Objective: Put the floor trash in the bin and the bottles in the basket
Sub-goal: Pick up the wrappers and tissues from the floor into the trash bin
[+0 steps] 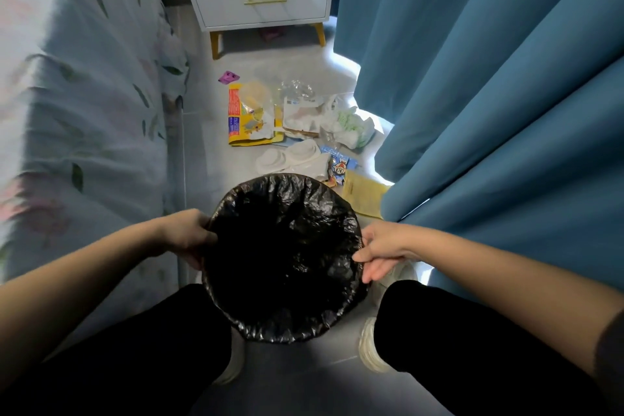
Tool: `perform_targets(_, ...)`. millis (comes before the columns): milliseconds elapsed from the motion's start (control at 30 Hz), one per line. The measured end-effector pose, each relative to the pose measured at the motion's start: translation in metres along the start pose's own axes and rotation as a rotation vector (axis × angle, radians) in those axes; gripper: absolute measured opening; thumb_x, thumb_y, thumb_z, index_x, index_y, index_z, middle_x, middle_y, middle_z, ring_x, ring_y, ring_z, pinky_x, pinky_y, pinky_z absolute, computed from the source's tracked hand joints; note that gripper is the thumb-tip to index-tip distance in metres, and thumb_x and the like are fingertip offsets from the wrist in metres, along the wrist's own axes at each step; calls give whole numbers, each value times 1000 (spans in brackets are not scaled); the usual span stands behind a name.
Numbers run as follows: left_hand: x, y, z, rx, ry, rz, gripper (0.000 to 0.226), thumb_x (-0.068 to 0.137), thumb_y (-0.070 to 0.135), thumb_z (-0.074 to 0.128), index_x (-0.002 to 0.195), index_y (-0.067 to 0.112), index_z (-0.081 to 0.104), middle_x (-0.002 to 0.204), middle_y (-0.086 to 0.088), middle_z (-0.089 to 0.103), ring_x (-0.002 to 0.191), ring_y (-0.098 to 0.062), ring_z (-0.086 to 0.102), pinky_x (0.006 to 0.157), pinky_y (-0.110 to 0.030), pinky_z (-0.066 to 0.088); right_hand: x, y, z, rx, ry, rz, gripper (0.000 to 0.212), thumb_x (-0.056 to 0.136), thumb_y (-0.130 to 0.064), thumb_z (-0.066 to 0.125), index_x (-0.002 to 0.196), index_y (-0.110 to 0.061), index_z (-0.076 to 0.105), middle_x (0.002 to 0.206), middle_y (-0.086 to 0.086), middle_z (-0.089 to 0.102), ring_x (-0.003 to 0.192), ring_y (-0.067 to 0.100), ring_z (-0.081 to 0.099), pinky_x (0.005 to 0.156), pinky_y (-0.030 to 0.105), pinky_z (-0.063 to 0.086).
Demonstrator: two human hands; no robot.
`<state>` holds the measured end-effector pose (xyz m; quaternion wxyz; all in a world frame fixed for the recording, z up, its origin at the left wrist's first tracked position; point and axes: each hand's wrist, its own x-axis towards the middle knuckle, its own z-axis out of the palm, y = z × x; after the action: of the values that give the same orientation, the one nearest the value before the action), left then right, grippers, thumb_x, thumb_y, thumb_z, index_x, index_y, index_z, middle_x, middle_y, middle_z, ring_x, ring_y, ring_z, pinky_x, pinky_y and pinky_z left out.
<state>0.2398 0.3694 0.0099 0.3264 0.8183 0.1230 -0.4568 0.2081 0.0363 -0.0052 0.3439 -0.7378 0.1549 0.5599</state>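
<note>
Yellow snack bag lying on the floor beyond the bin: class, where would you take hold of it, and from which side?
Pinch the yellow snack bag at its near left corner, coming from the left. It lies flat, and that red-striped edge is bare, while clear plastic and torn white paper overlap its right side. Probably the left hand, now gripping the bin rim.
</note>
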Motion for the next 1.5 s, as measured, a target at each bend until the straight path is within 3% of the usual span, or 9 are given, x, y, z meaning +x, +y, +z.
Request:
perform_targets(133,4,-10,-32,-92,129,-19,19,87,-11,43,82,-3,60,63,-13,60,44,-20,61,41,-26,53,13,-29,-2,134,104,-200,18,98,-18,52,83,-12,44,78,10,59,68,17,68,57,24,58)
perform_targets(367,22,-33,-60,-509,360,-93,14,91,-9,42,100,-5,52,74,-17,55,42,-19,58,35,-24,50,54,-72,-4,214,162,-235,36,101,-36,39,124,-9,45,116,20,59,90,28,65,59,27,56)
perform_targets(567,46,-36,-67,-805,485,-190,15,94,-7,42,79,-5,46,74,-17,50,28,-16,55,30,-29,47,86,-63,3,73,218,-145,21,99,-35,42,107,-15,46,96,10,58,71,21,64,51,27,51)
perform_targets(800,69,-35,-59,-971,443,-212,14,97,-3,39,109,-5,44,92,-23,55,66,-28,55,30,-26,47,99,-56,5,31,208,-82,22,100,-31,41,102,-10,49,102,13,58,83,26,62,56,27,50)
perform_targets(1100,91,-38,-51,-986,373,-237,31,99,11,42,124,-7,41,113,-29,57,40,-28,64,31,-26,48,110,-49,-1,-4,243,-61,28,100,-30,41,113,-6,51,106,14,60,85,25,63,58,27,52)
perform_targets(1200,76,-32,-43,-854,279,-280,60,95,48,45,117,-7,45,100,-33,61,42,-34,64,32,-30,49,107,-50,1,-26,248,-69,31,100,-28,41,116,-5,52,107,15,59,85,25,63,60,28,53)
perform_targets(1300,50,-20,-21,-382,-66,-329,82,82,74,36,97,-5,52,79,-27,68,55,-34,68,43,-30,53,107,-49,2,-87,252,-73,31,99,-28,44,114,-3,54,105,15,59,81,24,63,65,32,54)
perform_targets(1400,50,2,6,158,-437,-229,63,86,60,51,104,1,52,84,-12,67,65,-24,68,47,-28,53,109,-42,0,-260,281,-87,33,95,-29,54,114,-2,57,113,19,61,98,32,64,66,32,52)
perform_targets(1500,86,26,36,479,-405,-130,50,87,44,63,107,-1,60,85,-7,65,79,-26,68,52,-29,56,117,-29,0,-466,332,-80,44,90,-27,62,126,-4,52,126,16,56,114,30,55,84,32,47)
